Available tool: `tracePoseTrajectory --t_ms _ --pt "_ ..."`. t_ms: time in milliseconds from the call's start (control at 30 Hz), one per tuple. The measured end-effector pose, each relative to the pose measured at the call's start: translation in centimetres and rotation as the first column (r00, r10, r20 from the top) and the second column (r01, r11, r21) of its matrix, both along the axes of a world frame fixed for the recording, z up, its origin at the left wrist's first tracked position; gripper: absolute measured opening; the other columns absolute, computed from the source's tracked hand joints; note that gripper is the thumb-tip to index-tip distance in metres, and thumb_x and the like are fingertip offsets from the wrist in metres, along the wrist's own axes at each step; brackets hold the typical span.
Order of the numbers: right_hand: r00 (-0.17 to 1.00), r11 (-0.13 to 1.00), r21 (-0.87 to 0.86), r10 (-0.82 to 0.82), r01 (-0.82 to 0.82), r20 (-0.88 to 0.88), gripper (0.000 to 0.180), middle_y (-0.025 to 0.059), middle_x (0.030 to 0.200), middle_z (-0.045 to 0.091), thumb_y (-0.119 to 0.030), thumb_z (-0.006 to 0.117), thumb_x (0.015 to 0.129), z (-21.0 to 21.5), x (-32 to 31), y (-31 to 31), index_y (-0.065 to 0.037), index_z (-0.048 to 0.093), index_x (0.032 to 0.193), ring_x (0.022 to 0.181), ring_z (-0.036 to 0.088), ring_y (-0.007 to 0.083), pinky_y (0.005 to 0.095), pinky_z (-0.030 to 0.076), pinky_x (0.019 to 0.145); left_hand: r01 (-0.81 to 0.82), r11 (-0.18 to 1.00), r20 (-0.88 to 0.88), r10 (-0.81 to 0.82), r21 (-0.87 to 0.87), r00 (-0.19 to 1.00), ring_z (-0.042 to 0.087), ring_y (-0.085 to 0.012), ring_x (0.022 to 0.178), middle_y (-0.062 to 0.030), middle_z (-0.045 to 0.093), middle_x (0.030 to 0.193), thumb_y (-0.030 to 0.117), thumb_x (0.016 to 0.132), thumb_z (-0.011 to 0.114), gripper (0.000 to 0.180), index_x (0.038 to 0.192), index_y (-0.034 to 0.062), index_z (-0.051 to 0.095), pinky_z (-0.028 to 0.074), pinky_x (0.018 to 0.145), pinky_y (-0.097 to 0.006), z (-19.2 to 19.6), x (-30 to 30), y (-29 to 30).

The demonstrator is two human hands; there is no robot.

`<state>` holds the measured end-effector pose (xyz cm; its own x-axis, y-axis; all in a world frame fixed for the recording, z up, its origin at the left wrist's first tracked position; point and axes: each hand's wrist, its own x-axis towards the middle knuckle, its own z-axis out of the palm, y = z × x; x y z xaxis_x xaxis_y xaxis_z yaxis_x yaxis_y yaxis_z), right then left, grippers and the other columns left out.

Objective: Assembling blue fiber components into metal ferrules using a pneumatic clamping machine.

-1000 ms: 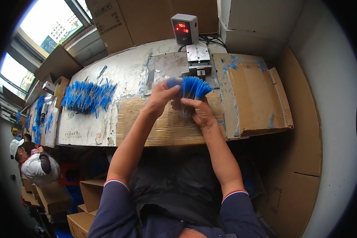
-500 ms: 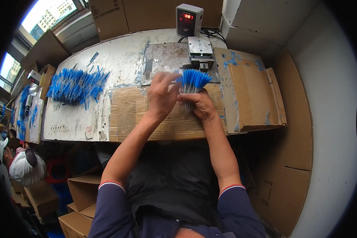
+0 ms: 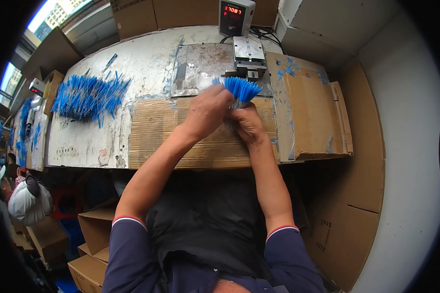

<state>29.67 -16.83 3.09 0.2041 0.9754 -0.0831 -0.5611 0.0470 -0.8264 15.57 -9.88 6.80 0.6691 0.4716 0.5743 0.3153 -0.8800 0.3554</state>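
A thick bundle of thin blue-tipped wire pieces (image 3: 243,88) stands fanned out over the cardboard work surface, blue ends up and pale stems down. My right hand (image 3: 250,124) is closed round its stems from the right. My left hand (image 3: 208,111) is at the bundle's left side, fingers curled and pinched together. A few blue tips stick out just above these fingers; the stems there are hidden by the hand. To the left, a loose heap of the same blue-tipped wire pieces (image 3: 89,97) lies on the white table.
Behind the bundle is a metal fixture (image 3: 249,52) on a metal plate, with a red-digit counter box (image 3: 235,19) and cables beyond. A pen (image 3: 110,62) lies past the heap. A flattened cardboard box (image 3: 310,112) covers the right side. At far left another person (image 3: 29,200) sits.
My left hand has come in closer against the bundle and its fingers have closed more. The right hand keeps its grip on the stems. The whole view has shifted slightly.
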Motion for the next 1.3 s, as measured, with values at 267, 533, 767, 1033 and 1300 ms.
tracePoseTrajectory --t_ms 267,533,767,1033,1300 --pt "0.993 0.995 -0.009 0.097 -0.098 -0.071 0.028 0.0146 0.098 0.073 0.006 0.068 0.086 0.2 0.3 0.1 0.005 0.065 0.114 0.080 0.072 0.0209 0.0319 0.061 0.069 -0.103 0.859 0.200 0.231 -0.501 0.952 0.069 -0.0171 0.079 -0.0093 0.071 0.089 0.007 0.096 0.067 0.008 0.099 0.0005 0.067 0.054 0.071 -0.031 -0.2 -1.9 -0.2" --pt "0.998 0.998 -0.018 0.067 -0.067 0.020 0.030 0.0120 0.098 0.072 0.005 0.071 0.084 0.3 -0.4 0.1 0.003 0.066 0.114 0.081 0.071 0.0207 0.0324 0.061 0.070 -0.094 0.962 0.185 0.144 -0.257 0.972 0.070 -0.0202 0.077 -0.0089 0.069 0.089 0.008 0.093 0.070 0.007 0.099 0.0043 0.068 0.054 0.066 -0.032 -0.3 -1.7 -0.4" --pt "0.981 0.997 0.055 -0.057 0.048 0.187 0.029 0.0054 0.098 0.070 0.005 0.069 0.077 -0.4 -0.7 0.1 0.000 0.069 0.106 0.088 0.067 0.0160 0.0300 0.054 0.078 -0.019 0.999 0.019 0.019 0.027 1.000 0.068 -0.0259 0.078 -0.0064 0.065 0.088 0.006 0.080 0.074 0.020 0.099 0.0075 0.066 0.054 0.065 -0.038 0.4 -0.8 -0.4" --pt "0.992 0.998 -0.004 -0.064 0.065 0.110 0.018 0.0067 0.094 0.071 0.002 0.072 0.080 0.2 -0.7 -0.1 0.001 0.071 0.098 0.082 0.069 0.0176 0.0305 0.057 0.074 0.022 1.000 -0.024 -0.022 -0.011 0.999 0.064 -0.0302 0.080 -0.0120 0.062 0.089 0.008 0.090 0.068 0.009 0.095 0.0054 0.062 0.051 0.069 -0.040 -0.8 -0.7 0.1" --pt "0.987 0.993 -0.093 -0.088 0.076 -0.134 0.018 0.0118 0.086 0.071 0.001 0.072 0.084 0.6 0.5 0.0 0.001 0.068 0.102 0.072 0.071 0.0210 0.0348 0.063 0.063 -0.107 0.731 0.085 0.220 -0.674 0.972 0.059 -0.0090 0.075 -0.0025 0.065 0.084 0.024 0.103 0.061 0.026 0.101 -0.0011 0.067 0.049 0.066 -0.027 -2.4 -3.0 1.2"
